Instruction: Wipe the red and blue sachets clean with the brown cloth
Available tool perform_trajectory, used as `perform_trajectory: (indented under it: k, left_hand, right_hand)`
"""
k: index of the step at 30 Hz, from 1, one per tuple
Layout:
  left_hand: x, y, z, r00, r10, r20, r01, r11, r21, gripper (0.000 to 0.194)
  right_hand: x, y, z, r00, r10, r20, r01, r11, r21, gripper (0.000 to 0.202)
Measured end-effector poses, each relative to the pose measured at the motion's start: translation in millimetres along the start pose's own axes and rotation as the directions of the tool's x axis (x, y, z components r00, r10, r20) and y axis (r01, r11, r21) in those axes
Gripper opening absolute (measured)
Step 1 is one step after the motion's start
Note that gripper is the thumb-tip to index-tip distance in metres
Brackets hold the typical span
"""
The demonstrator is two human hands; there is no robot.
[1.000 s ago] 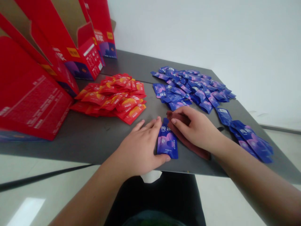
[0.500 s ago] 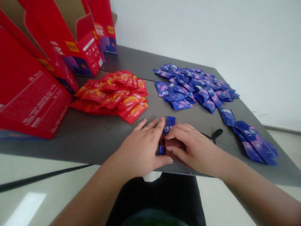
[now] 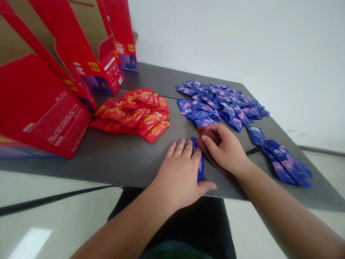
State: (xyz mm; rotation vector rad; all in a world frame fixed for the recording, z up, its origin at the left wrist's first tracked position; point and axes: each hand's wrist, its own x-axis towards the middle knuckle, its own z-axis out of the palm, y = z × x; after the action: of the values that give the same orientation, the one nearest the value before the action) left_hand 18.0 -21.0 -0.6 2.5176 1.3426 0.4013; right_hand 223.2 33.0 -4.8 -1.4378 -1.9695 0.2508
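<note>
My left hand [image 3: 179,172] lies with its fingers spread over a blue packet [image 3: 201,169] near the table's front edge, covering part of it. Bunched in my right hand [image 3: 228,149] is a dark red cloth [image 3: 212,160], its loose part trailing toward the front edge just right of the packet. A pile of blue and purple packets [image 3: 221,99] lies behind my hands. Farther left rests a heap of red and orange packets [image 3: 134,111].
Tall open red boxes [image 3: 107,70] stand along the left side of the grey table [image 3: 151,158]. More blue packets [image 3: 288,162] lie overlapping at the right. A black strap [image 3: 252,151] is beside my right wrist. A white wall [image 3: 242,36] rises behind.
My right hand has moved up and away from the packet with the cloth. My left hand has shifted right and lies over the packet. The view has shifted slightly.
</note>
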Motion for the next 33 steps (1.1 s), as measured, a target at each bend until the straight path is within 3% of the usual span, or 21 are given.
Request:
perform_trajectory:
  k: [3,5,9,13,15,17,19,20,22,24,28,33]
  left_hand:
    - [4,15,3.7,0.999,0.027,-0.027,-0.026,0.998,0.062,0.058]
    - [4,16,0.5,1.0,-0.008,-0.03,0.01,0.996,0.085,0.056]
    - [1,3,-8.9,0.972,-0.196,-0.127,0.198,0.98,0.006,0.061]
    - [-5,-13,-12.0,0.953,-0.261,-0.154,0.259,0.965,-0.033,0.038]
    - [-8,-22,-13.1,0.955,-0.261,-0.143,0.255,0.965,-0.059,0.055]
    - [-9,-33,-14.7,0.972,-0.211,-0.103,0.202,0.974,-0.099,0.097]
    - [-8,-43,-15.9,0.993,-0.112,-0.026,0.109,0.987,-0.115,0.12]
    - [-7,-47,-16.3,0.998,-0.062,0.02,0.064,0.991,-0.117,0.12]
    - [-4,-52,-16.7,0.997,-0.012,0.078,0.021,0.992,-0.124,0.115]
    - [-3,-53,-16.7,0.996,-0.003,0.089,0.015,0.991,-0.133,0.115]
    - [-2,-49,-16.9,0.997,-0.019,0.073,0.029,0.99,-0.135,0.123]
    - [-3,-48,-15.7,0.994,-0.052,0.092,0.062,0.992,-0.107,0.118]
  right_hand:
    - [-1,2,-2,0.995,0.016,-0.099,-0.013,1.0,0.027,0.026]
    - [-1,3,-4,0.985,0.042,-0.166,-0.035,0.998,0.043,0.026]
    - [1,3,-7,0.952,0.115,-0.282,-0.091,0.991,0.095,0.027]
    - [0,3,-6,0.972,0.084,-0.219,-0.059,0.991,0.118,0.028]
    - [-2,1,-6,0.985,0.033,-0.17,-0.01,0.991,0.134,0.027]
    - [-6,-7,-7,0.991,-0.013,-0.133,0.035,0.985,0.167,0.026]
    - [-10,-19,-9,0.995,-0.093,-0.035,0.098,0.97,0.223,0.027]
    - [-13,-26,-9,0.985,-0.161,0.063,0.14,0.956,0.258,0.028]
    - [-16,-40,-9,0.915,-0.298,0.27,0.213,0.928,0.305,0.025]
    - [-18,-49,-7,0.853,-0.341,0.395,0.246,0.93,0.272,0.019]
    - [-13,-50,2,0.864,-0.293,0.411,0.257,0.956,0.141,0.009]
    - [2,-31,8,0.894,-0.237,0.38,0.258,0.966,-0.002,0.006]
